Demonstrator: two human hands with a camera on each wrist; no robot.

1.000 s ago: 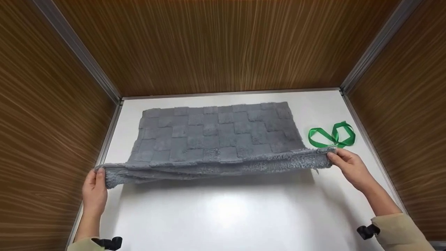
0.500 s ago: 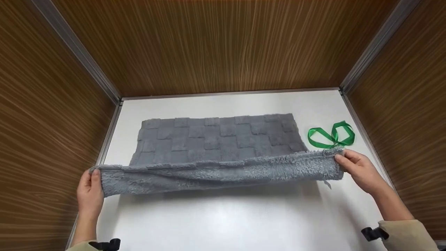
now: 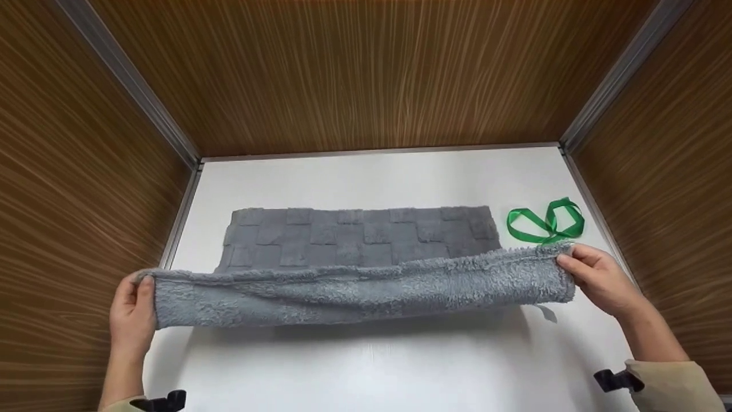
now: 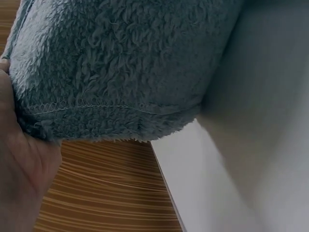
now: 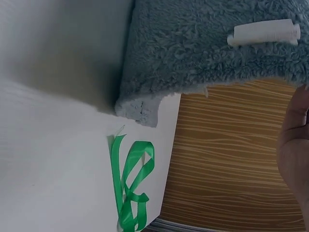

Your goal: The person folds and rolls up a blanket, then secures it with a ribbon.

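Wood-panel walls box in a white worktop [image 3: 366,366]. Left hand [image 3: 130,320] and right hand [image 3: 600,283] each pinch a near corner of the grey towel [image 3: 360,289], lifting that edge taut while its far part lies flat; green ribbon [image 3: 546,222] sits just beside.

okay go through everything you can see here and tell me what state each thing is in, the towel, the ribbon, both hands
grey towel: near edge lifted off the table, far part lying flat.
care tag: hanging from the towel's underside by the right corner.
green ribbon: loose loops, lying on the table.
left hand: gripping the towel's left corner.
right hand: gripping the right corner.
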